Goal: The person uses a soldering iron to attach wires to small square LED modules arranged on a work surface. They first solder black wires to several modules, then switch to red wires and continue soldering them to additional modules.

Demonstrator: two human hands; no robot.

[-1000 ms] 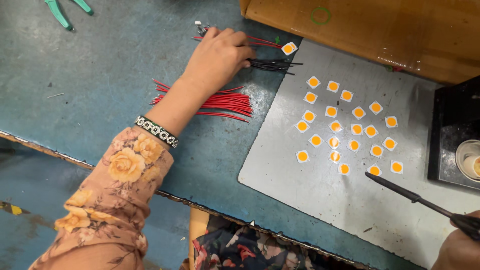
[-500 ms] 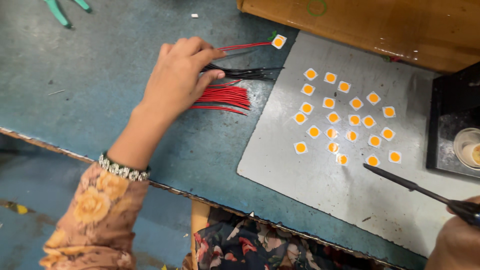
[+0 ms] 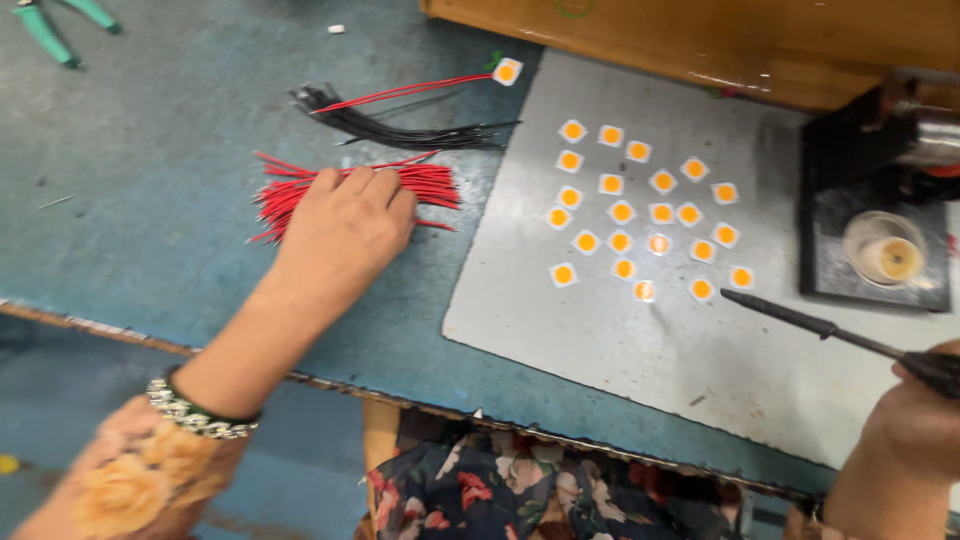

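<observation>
My left hand [image 3: 345,225] rests palm down on a bundle of short red wires [image 3: 435,183] on the blue table [image 3: 150,150], fingers curled over them. Just beyond lies a bundle of black wires [image 3: 400,132], and a single red wire [image 3: 400,93] runs from there to a small white square chip with an orange centre [image 3: 507,71]. Several more such chips [image 3: 645,205] are spread over a grey metal plate [image 3: 620,340]. My right hand [image 3: 915,425], at the lower right corner, grips a thin black soldering iron [image 3: 800,320] whose tip points left over the plate.
A black stand with a small round pot [image 3: 885,255] sits at the plate's right edge. A wooden box [image 3: 700,40] runs along the back. Green-handled pliers [image 3: 60,25] lie at the far left. Floral cloth [image 3: 480,490] shows below the table edge.
My left hand drew back from the black wires and single chip wire down onto the red bundle. The view shifted; the soldering iron stayed over the plate.
</observation>
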